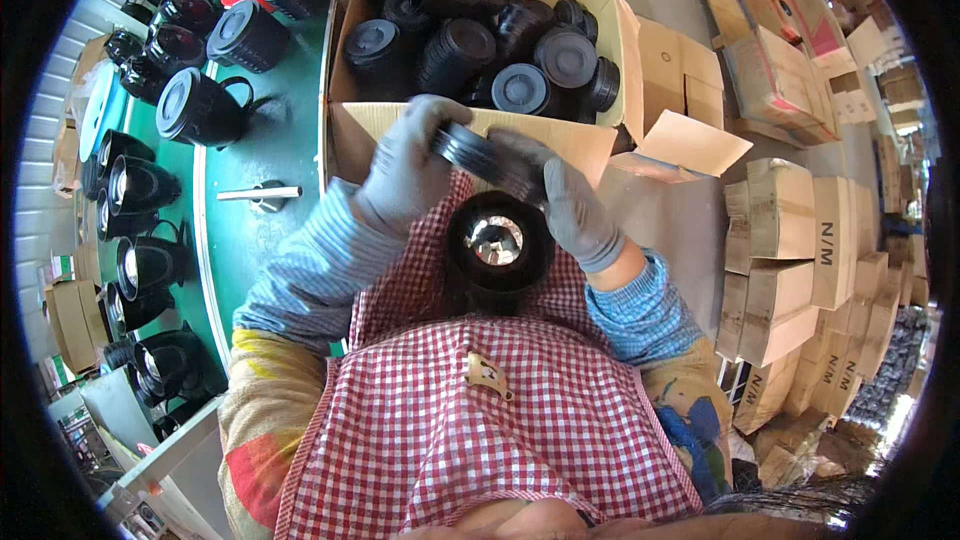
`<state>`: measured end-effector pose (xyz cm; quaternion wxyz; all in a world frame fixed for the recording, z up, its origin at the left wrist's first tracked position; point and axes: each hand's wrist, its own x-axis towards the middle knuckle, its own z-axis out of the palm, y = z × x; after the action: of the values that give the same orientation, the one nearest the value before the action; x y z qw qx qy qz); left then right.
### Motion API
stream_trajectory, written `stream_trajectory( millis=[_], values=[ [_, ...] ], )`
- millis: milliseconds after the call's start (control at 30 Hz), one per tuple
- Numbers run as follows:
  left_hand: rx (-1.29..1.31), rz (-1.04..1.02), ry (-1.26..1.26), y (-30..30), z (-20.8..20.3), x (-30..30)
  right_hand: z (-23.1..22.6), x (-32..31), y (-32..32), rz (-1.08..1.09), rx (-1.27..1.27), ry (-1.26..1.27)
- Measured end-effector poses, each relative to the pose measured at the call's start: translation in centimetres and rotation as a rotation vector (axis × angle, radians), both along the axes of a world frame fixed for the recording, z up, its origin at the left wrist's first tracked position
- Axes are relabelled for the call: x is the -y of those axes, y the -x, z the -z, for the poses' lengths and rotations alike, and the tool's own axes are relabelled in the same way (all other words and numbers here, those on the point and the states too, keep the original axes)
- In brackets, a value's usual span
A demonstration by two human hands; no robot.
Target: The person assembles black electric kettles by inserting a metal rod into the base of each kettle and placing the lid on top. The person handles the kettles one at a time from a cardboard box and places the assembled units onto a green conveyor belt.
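Just past the mirror-lined black pot (498,245), the left hand (407,162) and right hand (577,212) grip a ribbed black lid (467,152) between them, partly blurred; its long axis slants toward the pot's right, with the right hand nearer.

Light is bright; the shiny cup (495,240) glares; right grip (575,210) blurs; edges bow
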<state>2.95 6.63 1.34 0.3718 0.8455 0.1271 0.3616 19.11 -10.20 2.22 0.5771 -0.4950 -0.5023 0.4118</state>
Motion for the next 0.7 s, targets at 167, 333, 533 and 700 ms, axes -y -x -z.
stream_trajectory(
  millis=[167,333,533,700],
  values=[
    [-0.124,0.670,0.596,3.2,-1.9,3.6,0.7,4.4,-0.1,0.067,-0.128,0.008],
    [-0.073,0.551,0.499,3.3,0.1,5.6,3.1,6.3,1.0,0.085,-0.041,-0.102],
    [-0.074,0.582,0.298,3.6,1.8,5.9,3.3,6.7,1.5,0.050,0.244,-0.230],
    [0.080,0.629,0.083,3.3,3.7,5.0,3.4,5.9,1.5,0.029,0.415,-0.243]
  ],
)
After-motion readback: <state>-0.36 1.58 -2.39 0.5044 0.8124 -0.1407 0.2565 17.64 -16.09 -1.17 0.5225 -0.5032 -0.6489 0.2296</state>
